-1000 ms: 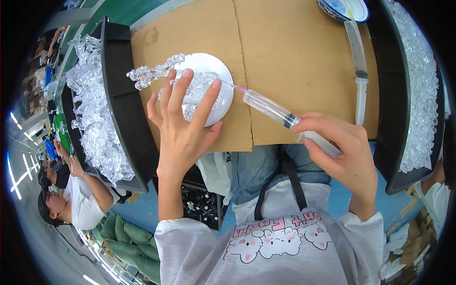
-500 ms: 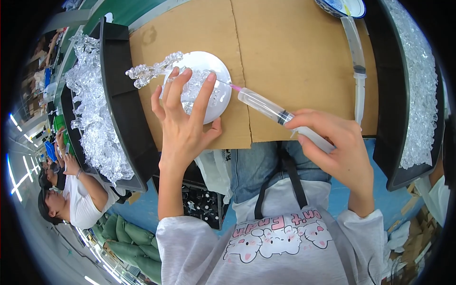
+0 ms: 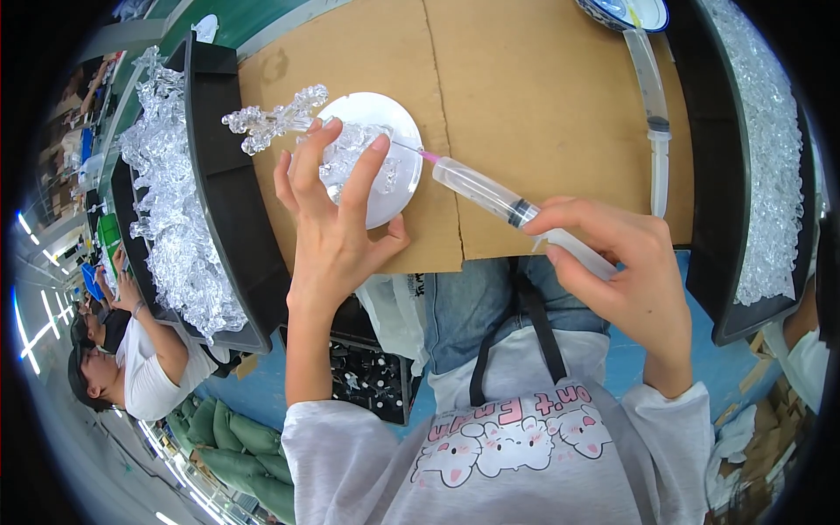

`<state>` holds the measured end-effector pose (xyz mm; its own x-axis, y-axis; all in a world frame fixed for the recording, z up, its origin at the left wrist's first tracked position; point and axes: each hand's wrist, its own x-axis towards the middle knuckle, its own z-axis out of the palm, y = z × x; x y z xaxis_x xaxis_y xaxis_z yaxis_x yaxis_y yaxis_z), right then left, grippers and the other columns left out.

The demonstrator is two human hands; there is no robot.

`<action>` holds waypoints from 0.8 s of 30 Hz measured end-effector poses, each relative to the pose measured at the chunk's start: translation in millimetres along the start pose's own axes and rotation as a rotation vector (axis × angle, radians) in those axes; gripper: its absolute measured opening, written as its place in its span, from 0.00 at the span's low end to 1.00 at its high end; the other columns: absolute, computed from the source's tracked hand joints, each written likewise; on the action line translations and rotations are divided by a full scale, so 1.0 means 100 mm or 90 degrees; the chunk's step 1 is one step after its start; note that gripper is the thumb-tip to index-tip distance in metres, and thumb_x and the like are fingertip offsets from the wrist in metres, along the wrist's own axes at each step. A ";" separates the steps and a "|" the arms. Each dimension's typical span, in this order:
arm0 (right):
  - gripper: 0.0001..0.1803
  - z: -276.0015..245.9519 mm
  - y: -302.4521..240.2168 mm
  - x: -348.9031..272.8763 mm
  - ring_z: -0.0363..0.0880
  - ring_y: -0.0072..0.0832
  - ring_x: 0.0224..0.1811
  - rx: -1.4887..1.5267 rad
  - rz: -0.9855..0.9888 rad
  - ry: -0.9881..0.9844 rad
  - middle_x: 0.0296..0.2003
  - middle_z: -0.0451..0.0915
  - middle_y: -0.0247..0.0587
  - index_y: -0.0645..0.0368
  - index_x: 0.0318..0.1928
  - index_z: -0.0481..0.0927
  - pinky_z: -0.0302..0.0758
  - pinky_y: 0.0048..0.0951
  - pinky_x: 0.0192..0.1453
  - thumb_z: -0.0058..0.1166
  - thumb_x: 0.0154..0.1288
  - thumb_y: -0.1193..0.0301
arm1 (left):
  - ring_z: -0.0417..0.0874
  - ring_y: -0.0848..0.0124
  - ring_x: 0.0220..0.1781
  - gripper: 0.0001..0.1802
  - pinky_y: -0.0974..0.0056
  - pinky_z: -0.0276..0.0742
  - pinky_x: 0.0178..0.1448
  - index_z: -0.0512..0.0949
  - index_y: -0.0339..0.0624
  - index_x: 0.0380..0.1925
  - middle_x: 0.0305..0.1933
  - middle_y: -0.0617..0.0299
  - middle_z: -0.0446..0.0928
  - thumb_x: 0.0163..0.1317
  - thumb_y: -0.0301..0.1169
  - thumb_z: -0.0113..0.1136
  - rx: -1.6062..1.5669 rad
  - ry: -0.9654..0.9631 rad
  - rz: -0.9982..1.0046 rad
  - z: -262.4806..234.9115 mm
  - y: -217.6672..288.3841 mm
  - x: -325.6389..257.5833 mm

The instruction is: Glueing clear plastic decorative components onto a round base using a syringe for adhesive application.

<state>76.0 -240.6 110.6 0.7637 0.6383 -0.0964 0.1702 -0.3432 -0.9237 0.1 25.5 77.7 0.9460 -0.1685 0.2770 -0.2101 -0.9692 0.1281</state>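
Note:
A round white dish (image 3: 376,107) holds several clear plastic pieces (image 3: 350,149). My left hand (image 3: 337,192) arches over it, fingers bent and thumb apart near the dish's lower rim. Its fingers hold a clear, beaded plastic branch (image 3: 271,121), which sticks out leftward past the dish; the exact grip is partly hidden. My right hand (image 3: 617,258) grips a syringe (image 3: 477,188) around its plunger end. From the syringe's pink hub a thin needle reaches over the dish toward my left index fingertip.
The dish sits on brown cardboard (image 3: 542,114). Black bins of clear pieces stand left (image 3: 219,175) and right (image 3: 757,184). A second syringe (image 3: 652,96) leans from a blue-patterned bowl (image 3: 604,13) at the far right. Another person (image 3: 149,367) sits at the left.
My left fingers and the clear branch have shifted slightly left and away from me. The right hand's syringe has moved slightly left; its needle still points over the dish.

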 end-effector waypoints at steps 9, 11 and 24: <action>0.14 -0.04 -0.15 0.06 0.71 0.14 0.20 -0.023 -0.003 -0.013 0.28 0.81 0.37 0.60 0.41 0.82 0.67 0.17 0.25 0.54 0.53 0.84 | 0.58 0.50 0.70 0.51 0.39 0.50 0.69 0.64 0.55 0.64 0.67 0.47 0.54 0.32 0.26 0.72 -0.089 -0.001 -0.028 -0.09 -0.04 0.06; 0.14 -0.06 -0.19 0.08 0.69 0.14 0.19 -0.035 -0.009 -0.010 0.25 0.79 0.36 0.60 0.40 0.82 0.64 0.18 0.23 0.54 0.53 0.84 | 0.58 0.50 0.70 0.52 0.40 0.51 0.69 0.63 0.55 0.65 0.67 0.47 0.54 0.32 0.26 0.72 -0.076 -0.031 -0.028 -0.13 -0.03 0.11; 0.11 -0.13 -0.27 0.12 0.61 0.13 0.15 -0.080 0.013 -0.041 0.20 0.75 0.32 0.59 0.39 0.81 0.53 0.20 0.19 0.54 0.53 0.81 | 0.59 0.51 0.68 0.53 0.37 0.48 0.70 0.60 0.56 0.66 0.67 0.50 0.56 0.32 0.26 0.71 -0.065 -0.076 -0.027 -0.26 -0.01 0.23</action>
<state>88.5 -232.8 139.7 0.7272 0.6718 -0.1412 0.2349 -0.4368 -0.8684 15.2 27.5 109.0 0.9758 -0.1540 0.1553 -0.1879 -0.9537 0.2348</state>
